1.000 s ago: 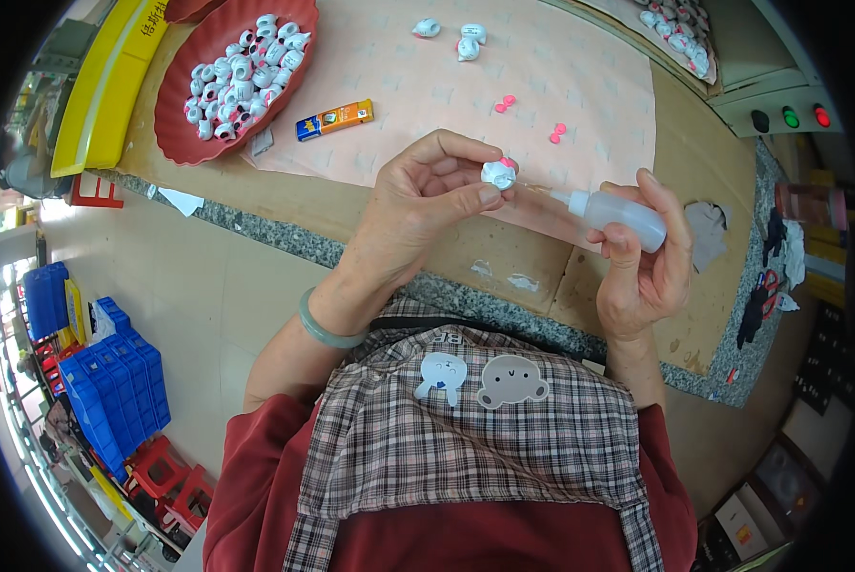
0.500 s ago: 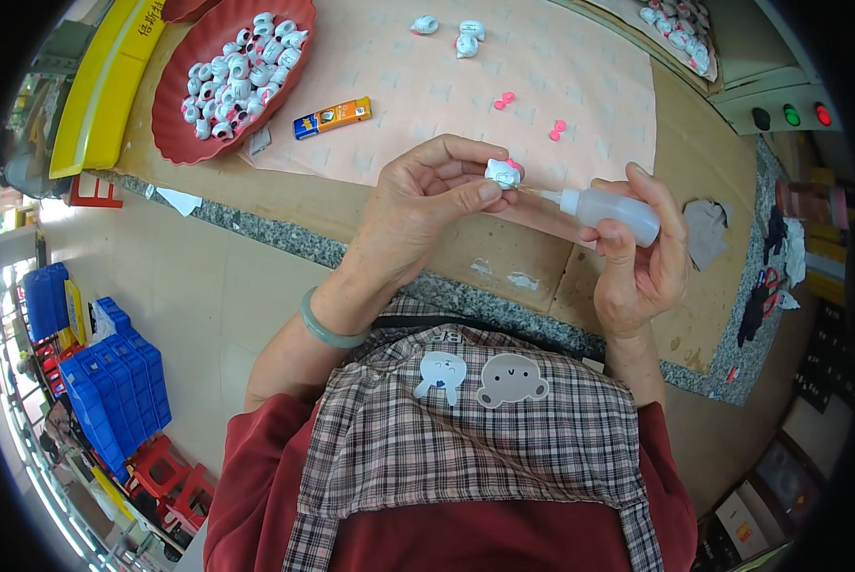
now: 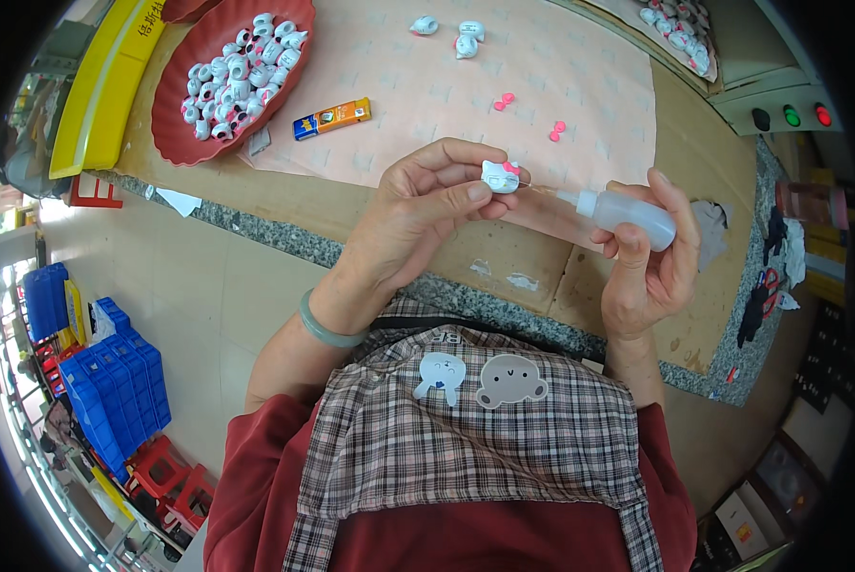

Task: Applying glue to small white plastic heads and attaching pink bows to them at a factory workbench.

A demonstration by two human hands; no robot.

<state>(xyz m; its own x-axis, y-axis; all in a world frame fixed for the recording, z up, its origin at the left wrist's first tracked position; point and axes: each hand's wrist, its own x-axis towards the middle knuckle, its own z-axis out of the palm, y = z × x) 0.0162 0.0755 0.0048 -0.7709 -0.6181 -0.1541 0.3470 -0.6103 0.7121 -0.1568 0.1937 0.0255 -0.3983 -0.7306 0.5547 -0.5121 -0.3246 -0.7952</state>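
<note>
Between the thumb and fingers of my left hand [image 3: 437, 191] is a small white cat-head figurine [image 3: 499, 177] with a pink bow at its top right. My right hand [image 3: 651, 272] grips a translucent squeeze bottle [image 3: 634, 219], tilted so its thin needle tip points left at the figurine. A small gap seems to lie between the needle and the figurine. On the pink sheet [image 3: 399, 86] beyond my hands lie a pink bow [image 3: 557, 131] and another pink bow [image 3: 504, 101]. Farther back, several white heads [image 3: 467, 46] rest on the sheet.
A red scalloped basin [image 3: 165, 124] full of white heads stands at the far left, beside a yellow bin [image 3: 94, 114]. An orange and blue box [image 3: 332, 118] lies near it. Scissors [image 3: 771, 278] lie at the right edge. Blue crates [image 3: 118, 391] and red stools [image 3: 161, 467] stand on the floor.
The squeeze bottle in my right hand has drawn back slightly to the right, away from the figurine. My left hand has turned the figurine, so its pink bow shows more.
</note>
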